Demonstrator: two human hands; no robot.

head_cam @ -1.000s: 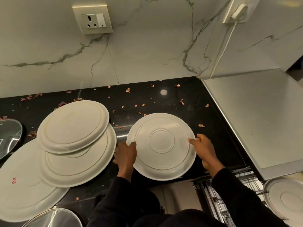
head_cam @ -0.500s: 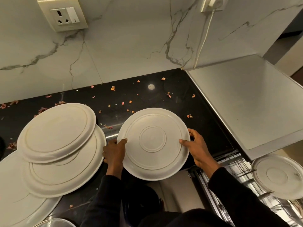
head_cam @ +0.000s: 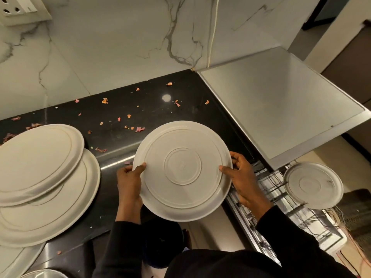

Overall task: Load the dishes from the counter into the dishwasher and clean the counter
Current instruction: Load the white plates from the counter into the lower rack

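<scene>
I hold a round white plate [head_cam: 181, 171] upside down over the front edge of the black counter [head_cam: 152, 111]. My left hand [head_cam: 129, 183] grips its left rim, thumb on top. Its right rim sits in the grip of my right hand [head_cam: 242, 181], thumb on top too. At the lower right the dishwasher's wire rack [head_cam: 285, 215] is pulled out, and a smaller white plate [head_cam: 313, 184] stands in it. A stack of large white plates [head_cam: 42, 177] lies on the counter at the left.
Orange and pink food scraps [head_cam: 104, 100] are scattered over the counter. The dishwasher's steel top [head_cam: 281, 101] juts out at the right above the rack. A marble wall [head_cam: 120, 37] with a socket [head_cam: 22, 11] rises behind. A steel lid's edge [head_cam: 44, 274] shows at the bottom left.
Both hands have lifted the plate off the counter and carried it to the right, toward the rack. The view has swung to the right as well.
</scene>
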